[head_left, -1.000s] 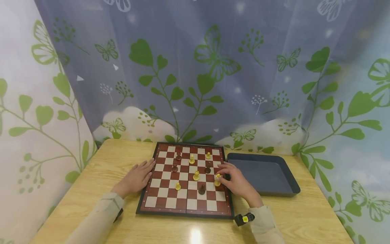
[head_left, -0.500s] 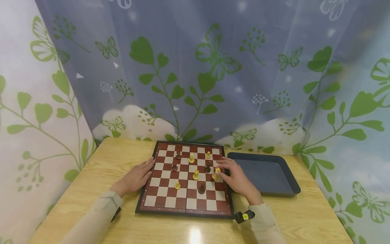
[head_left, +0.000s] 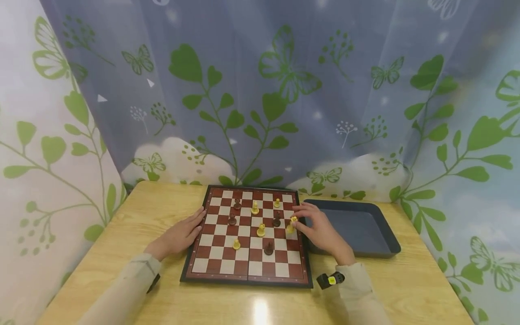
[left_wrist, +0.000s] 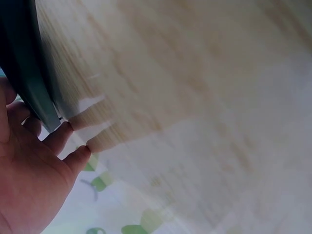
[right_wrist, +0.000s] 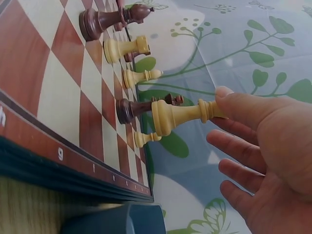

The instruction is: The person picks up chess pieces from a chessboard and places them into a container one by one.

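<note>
Right grip point(head_left: 322, 229) pinches yellow piece point(right_wrist: 170, 118) near-upright, base down, at board's point(head_left: 206, 240) three o'clock. Left grip point(head_left: 174, 234), uncurled, touches nine. Label point(right_wrist: 60, 154): "g".

Chess pieces point(head_left: 261, 231) on board point(head_left: 220, 244), tray point(head_left: 353, 228) at right

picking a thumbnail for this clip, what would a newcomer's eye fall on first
Probably the right hand, pinching a yellow chess piece just above the right side of the red-and-white chessboard. More yellow pieces and dark pieces stand on that board. Behind the table, a big leaf-and-butterfly backdrop may also draw the eye.
</note>
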`<state>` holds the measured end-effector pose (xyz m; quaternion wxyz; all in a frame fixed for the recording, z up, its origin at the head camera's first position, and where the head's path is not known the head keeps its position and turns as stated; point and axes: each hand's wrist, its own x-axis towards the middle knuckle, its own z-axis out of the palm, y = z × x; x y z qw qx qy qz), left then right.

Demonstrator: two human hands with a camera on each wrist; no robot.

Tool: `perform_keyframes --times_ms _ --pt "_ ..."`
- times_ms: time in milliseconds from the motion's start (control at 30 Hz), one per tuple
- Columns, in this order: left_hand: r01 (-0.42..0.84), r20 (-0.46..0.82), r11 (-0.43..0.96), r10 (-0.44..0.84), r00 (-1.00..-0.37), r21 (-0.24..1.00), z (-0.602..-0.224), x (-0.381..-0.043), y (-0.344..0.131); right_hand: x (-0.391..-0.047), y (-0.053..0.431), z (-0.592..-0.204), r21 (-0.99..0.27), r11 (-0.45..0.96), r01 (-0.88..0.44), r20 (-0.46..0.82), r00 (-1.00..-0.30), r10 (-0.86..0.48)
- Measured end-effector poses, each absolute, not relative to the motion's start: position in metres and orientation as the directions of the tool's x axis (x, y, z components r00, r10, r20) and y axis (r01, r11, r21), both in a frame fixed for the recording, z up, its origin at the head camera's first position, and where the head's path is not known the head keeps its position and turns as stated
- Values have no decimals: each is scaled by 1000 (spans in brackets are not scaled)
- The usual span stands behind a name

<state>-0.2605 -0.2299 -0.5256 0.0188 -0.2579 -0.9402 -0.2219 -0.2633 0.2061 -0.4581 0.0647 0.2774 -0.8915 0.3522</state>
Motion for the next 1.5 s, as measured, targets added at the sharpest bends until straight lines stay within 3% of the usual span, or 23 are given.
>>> perform_keyframes --times_ms 1500 --pt "533 206 741 495 -844 409 -524 -263 -231 -284 249 -454 -552 666 -502 310 -865 -395"
